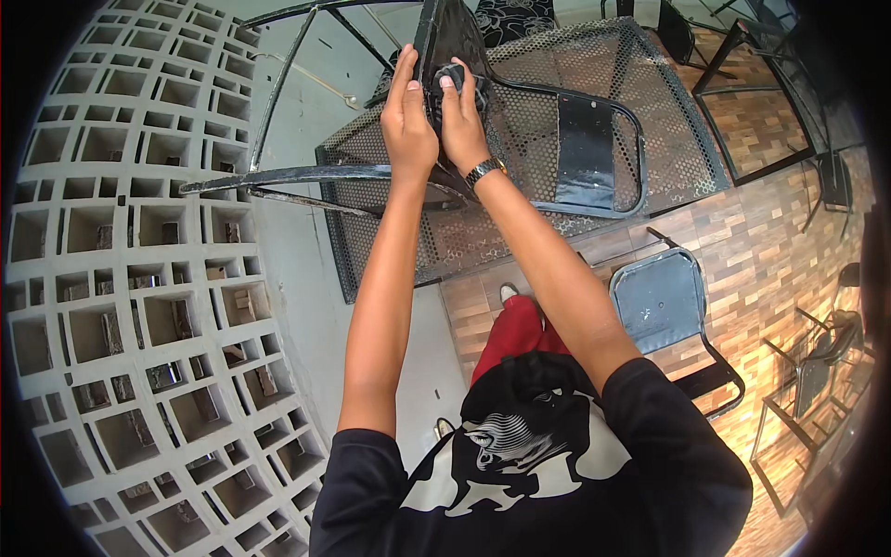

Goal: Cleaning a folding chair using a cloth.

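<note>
A black metal chair lies on its side on a perforated metal table (668, 118), its worn legs (292, 174) pointing left. Its seat (456, 31) stands nearly edge-on, and the backrest (585, 153) reaches to the right. My left hand (411, 132) steadies the seat from the leg side, fingers straight along its edge. On the seat's other face, my right hand (463, 125), with a dark watch at the wrist, presses a bunched dark cloth (451, 75) against the surface. The palms partly hide the seat.
A white wall of square openwork blocks (160, 313) rises at the left. Beside my legs stands another metal chair (658, 299) on the wood-patterned tile floor (752, 230). More chairs (814, 369) and a dark metal frame (759, 97) are at the right.
</note>
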A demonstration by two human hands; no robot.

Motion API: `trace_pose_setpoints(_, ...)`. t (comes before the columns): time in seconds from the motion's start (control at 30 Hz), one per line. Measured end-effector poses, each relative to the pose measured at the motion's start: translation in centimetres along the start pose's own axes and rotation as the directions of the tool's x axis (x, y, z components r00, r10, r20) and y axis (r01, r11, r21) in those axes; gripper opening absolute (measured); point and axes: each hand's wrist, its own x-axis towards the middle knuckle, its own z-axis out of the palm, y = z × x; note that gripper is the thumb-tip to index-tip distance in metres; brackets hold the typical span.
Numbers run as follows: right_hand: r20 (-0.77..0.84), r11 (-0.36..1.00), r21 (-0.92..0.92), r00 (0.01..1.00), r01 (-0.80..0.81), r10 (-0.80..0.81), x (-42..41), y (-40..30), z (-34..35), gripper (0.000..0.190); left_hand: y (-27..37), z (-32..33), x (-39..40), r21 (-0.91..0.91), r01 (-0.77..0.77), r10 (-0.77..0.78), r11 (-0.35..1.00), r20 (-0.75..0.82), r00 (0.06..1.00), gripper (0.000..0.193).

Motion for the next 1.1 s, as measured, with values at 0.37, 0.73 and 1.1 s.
trace_pose_setpoints(0.37,0.045,0.982,0.08,0.985,-0.17,0.167,-3.7,-0.4,-0.4,0.061,-0.2,0.0,-0.1,0.007,0.008,-0.008,1.0,0.003,1.0,0.044)
trace_pose_setpoints(0.73,-0.023,0.996,0.036,0.996,-0.083,0.083,-1.2,1.0,-0.4,0.057,-0.1,0.1,-0.1,0.01,0.02,-0.02,1.0,0.005,1.0,0.043)
trace_pose_setpoints(1.1,0.065,0.995,0.097,0.997,0.025,-0.032,0.6,-2.1,0.3,0.056,0.6,0.3,0.0,-0.003,0.068,-0.068,0.998,0.013,0.998,0.047)
